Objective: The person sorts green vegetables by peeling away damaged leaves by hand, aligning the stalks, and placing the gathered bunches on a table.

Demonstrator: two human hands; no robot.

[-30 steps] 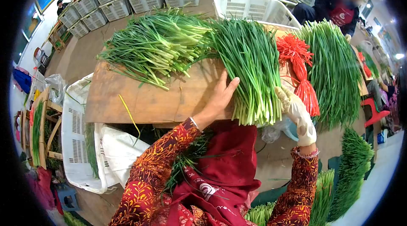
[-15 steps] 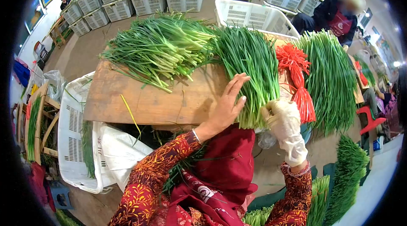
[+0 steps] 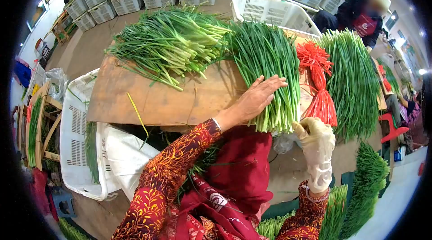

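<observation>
Left hand [image 3: 253,102], open flat across the green bundle [image 3: 267,51], should steady it lightly; right hand [image 3: 316,143] curled beside stem ends [image 3: 275,125], hold unclear.

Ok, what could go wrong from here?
Possible risks:
1. The middle bunch shows no band and the left hand lies across its stems, so a sideways push might fan them out.
2. Its pale stem ends sit at the table's near edge; a few could slip off.
3. Its leaves meet the loose pile; they could tangle.
</observation>
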